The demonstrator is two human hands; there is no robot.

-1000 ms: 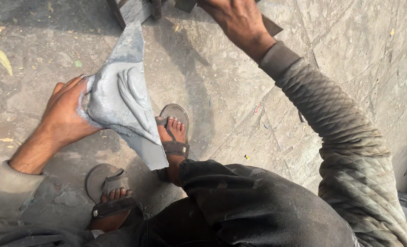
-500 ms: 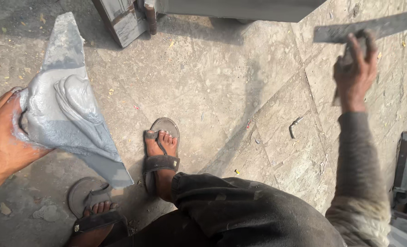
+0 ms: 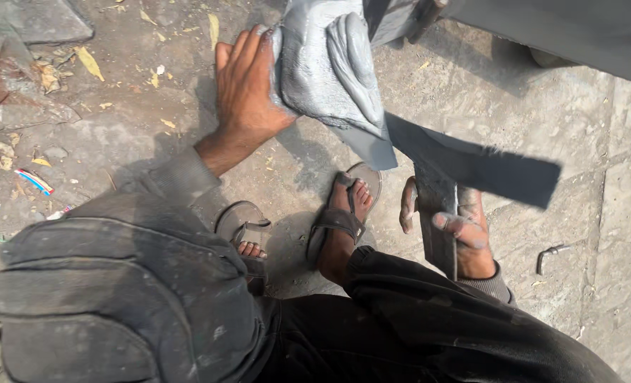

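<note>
My left hand (image 3: 248, 89) holds a flat board (image 3: 308, 78) loaded with a mound of grey putty (image 3: 354, 60), raised at the upper middle of the head view. My right hand (image 3: 457, 230) grips a wide flat scraper blade (image 3: 472, 167) low at centre right, its dark edge pointing right and its near end reaching up to the board's lower corner. Below the hands are my two feet in sandals (image 3: 344, 213) on the stone ground.
A grey metal vehicle body (image 3: 564, 28) fills the top right. Rubble and dry leaves (image 3: 39, 78) lie at the left. A small bent metal key (image 3: 551, 254) rests on the paving at the right. My dark jacket and trousers (image 3: 138, 291) cover the bottom.
The view swung left. My left hand lifted the putty board up to the top centre. My right hand came down from the upper right with the scraper to just under the board.
</note>
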